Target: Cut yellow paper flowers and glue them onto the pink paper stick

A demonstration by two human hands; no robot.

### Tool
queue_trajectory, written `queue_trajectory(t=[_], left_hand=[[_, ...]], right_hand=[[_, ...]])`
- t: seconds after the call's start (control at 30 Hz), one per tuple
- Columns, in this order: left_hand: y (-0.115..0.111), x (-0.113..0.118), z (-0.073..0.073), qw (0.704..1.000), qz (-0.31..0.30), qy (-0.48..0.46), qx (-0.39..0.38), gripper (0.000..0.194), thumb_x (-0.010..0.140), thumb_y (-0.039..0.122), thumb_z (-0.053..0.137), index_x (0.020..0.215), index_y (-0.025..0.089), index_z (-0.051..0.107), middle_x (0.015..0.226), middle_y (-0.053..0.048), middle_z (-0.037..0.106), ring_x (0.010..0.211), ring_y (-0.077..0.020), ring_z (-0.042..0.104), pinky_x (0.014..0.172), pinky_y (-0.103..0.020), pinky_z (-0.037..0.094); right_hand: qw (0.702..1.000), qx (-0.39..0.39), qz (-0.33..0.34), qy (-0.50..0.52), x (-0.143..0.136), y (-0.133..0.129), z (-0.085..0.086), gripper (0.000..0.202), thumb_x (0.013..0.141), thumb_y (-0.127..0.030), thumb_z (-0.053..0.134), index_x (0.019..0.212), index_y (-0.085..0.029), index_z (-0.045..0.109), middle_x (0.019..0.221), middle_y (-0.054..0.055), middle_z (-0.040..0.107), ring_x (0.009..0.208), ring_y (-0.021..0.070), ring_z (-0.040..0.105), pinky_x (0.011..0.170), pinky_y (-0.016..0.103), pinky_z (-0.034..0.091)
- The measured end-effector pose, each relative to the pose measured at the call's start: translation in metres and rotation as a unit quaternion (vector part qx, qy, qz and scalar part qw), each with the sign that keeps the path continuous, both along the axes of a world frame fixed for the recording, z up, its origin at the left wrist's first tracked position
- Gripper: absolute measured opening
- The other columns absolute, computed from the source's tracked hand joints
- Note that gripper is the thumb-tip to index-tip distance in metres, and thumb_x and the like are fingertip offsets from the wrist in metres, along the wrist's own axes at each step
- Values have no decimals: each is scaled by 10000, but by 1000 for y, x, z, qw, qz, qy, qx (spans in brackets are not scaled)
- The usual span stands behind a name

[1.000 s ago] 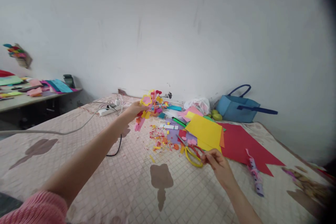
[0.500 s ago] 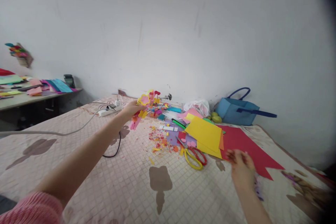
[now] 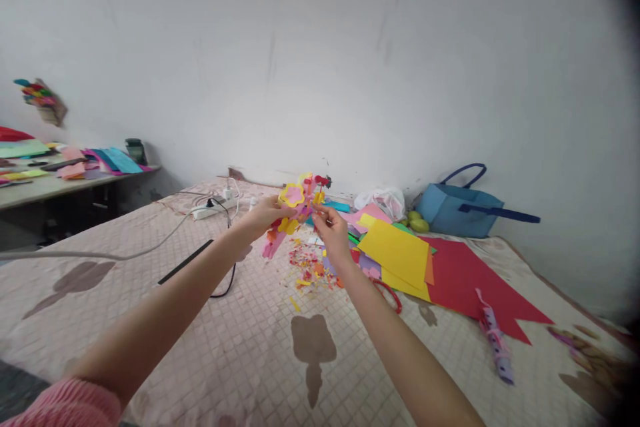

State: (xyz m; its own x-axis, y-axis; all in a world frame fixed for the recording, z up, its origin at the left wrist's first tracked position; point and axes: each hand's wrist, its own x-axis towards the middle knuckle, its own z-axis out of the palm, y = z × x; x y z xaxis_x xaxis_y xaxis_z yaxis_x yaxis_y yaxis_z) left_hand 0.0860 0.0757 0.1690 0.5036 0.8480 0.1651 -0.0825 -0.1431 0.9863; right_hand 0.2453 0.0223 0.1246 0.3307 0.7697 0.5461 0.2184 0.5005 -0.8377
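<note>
My left hand (image 3: 264, 216) is closed around a pink paper craft (image 3: 273, 245) trimmed with yellow and red cut-out flowers, held up over the far middle of the table. Close against the craft's right side, my right hand (image 3: 333, 232) has its thumb and fingertips pinched together; what lies between them is too small to make out. A pair of scissors (image 3: 391, 296) is mostly hidden behind my right forearm, with a red handle loop showing. Below the craft are scattered paper scraps (image 3: 313, 268).
Yellow sheets (image 3: 397, 255) overlap a large red sheet (image 3: 463, 280) on the right. On its near edge lies a rolled purple paper piece (image 3: 497, 343). A blue bag (image 3: 455, 210) stands at the back right. At left are a power strip (image 3: 215, 207), cables and a black strip (image 3: 186, 261).
My right hand has moved from the red sheet up and left to the paper craft. The purple roll and black strip now show fully. The scissors' yellow handle is now covered.
</note>
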Motion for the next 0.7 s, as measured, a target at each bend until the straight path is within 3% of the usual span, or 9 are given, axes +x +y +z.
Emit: queue_trajectory(t=[0.23, 0.4, 0.5, 0.63, 0.7], left_hand=[[-5, 4, -1, 999, -18, -20, -17, 341, 557, 185, 763, 827, 128, 563, 651, -7, 636, 533, -98, 582, 520, -198, 452], [7, 2, -11, 999, -1, -22, -27, 299, 585, 169, 746, 826, 136, 573, 660, -13, 644, 554, -106, 598, 537, -203, 463], [13, 1, -18, 999, 7, -19, -36, 263, 586, 170, 745, 776, 132, 567, 596, -2, 619, 503, -100, 574, 498, -198, 449], [17, 3, -21, 999, 17, -25, -45, 248, 579, 158, 745, 742, 135, 559, 602, -3, 626, 525, -105, 590, 521, -203, 467], [18, 4, -22, 998, 20, -27, -48, 247, 576, 162, 745, 743, 136, 564, 629, -12, 641, 558, -118, 610, 534, -210, 476]], right_hand=[[998, 25, -12, 50, -8, 11, -6, 145, 720, -301, 606, 789, -176, 629, 535, -71, 398, 471, 84, 321, 452, 215, 275], [993, 47, -8, 108, -3, -8, -6, 152, 772, -352, 582, 754, -203, 560, 494, -87, 361, 422, 75, 299, 414, 206, 267], [990, 62, 7, 130, 3, -22, 4, 159, 774, -366, 594, 765, -222, 526, 567, -65, 470, 442, 77, 374, 426, 203, 317], [975, 72, 131, 165, 11, -39, 17, 162, 770, -349, 621, 767, -230, 511, 853, 4, 637, 581, 101, 555, 478, 214, 408], [961, 65, 202, 175, 15, -47, 16, 150, 775, -326, 634, 762, -230, 519, 856, 5, 661, 666, 123, 608, 559, 236, 459]])
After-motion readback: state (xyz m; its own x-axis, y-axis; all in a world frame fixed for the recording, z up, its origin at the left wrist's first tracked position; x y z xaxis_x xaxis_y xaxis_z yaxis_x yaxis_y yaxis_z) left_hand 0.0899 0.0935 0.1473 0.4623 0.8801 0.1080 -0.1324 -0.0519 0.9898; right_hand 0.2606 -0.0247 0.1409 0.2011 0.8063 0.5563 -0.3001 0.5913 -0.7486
